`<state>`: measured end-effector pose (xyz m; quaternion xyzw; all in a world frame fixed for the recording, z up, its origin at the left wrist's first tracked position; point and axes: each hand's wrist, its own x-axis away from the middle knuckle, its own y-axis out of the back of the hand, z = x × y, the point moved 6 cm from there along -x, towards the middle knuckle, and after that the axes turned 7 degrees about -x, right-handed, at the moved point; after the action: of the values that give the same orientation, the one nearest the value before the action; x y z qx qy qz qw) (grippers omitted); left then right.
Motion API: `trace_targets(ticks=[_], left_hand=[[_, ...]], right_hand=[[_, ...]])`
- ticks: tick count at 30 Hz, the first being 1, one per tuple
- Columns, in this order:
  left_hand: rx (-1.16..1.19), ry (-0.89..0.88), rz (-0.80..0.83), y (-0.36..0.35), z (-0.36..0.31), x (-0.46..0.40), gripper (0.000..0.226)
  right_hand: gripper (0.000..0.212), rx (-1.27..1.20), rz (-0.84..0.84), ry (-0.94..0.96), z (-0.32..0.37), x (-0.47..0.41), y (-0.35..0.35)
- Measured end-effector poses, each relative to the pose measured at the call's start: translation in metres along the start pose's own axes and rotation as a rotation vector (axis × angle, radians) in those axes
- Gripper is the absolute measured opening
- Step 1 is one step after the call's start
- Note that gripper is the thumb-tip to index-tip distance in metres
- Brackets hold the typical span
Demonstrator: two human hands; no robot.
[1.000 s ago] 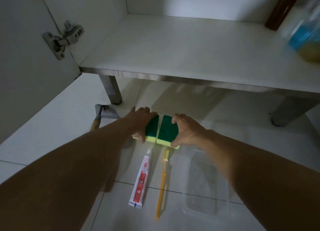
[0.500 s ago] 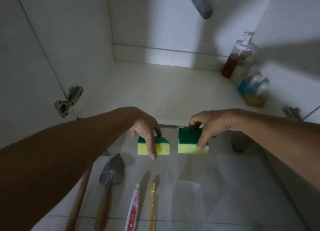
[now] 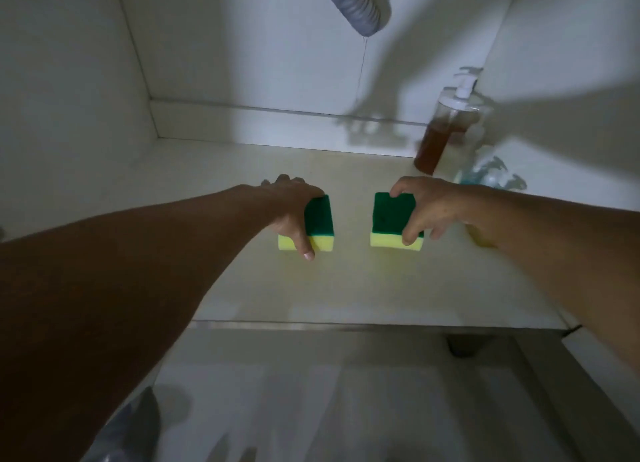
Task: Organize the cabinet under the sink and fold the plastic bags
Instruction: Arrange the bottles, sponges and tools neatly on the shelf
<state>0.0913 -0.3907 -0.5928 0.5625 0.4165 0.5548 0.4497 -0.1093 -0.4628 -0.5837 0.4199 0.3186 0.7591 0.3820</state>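
Head view: we see two green-and-yellow sponges over the white cabinet floor (image 3: 346, 288), side by side with a clear gap between them. The left sponge (image 3: 320, 219) is gripped by the left hand (image 3: 294, 208), fingers over the top and thumb across its yellow front. The right sponge (image 3: 393, 219) is pinched by the right hand (image 3: 429, 205) the same way. Behind the right hand stands a pump bottle (image 3: 446, 129) of brown liquid; a grey ribbed hose (image 3: 356, 4) hangs above.
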Motion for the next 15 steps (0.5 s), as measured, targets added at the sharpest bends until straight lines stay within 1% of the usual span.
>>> trace_targets(ticks=[4,10,15], left_hand=[[0.009,0.005,-0.026,-0.008,-0.015,-0.060,0.107],[0.050,0.017,-0.020,-0.010,-0.033,-0.128,0.107],[0.047,-0.009,-0.084,-0.001,-0.045,-0.176,0.097]], right_hand=[[0.087,-0.023,-0.019,0.013,-0.030,-0.047,0.011],[0.087,-0.094,-0.038,0.023,-0.053,-0.100,0.032],[0.086,-0.009,-0.069,0.065,-0.054,-0.134,0.049]])
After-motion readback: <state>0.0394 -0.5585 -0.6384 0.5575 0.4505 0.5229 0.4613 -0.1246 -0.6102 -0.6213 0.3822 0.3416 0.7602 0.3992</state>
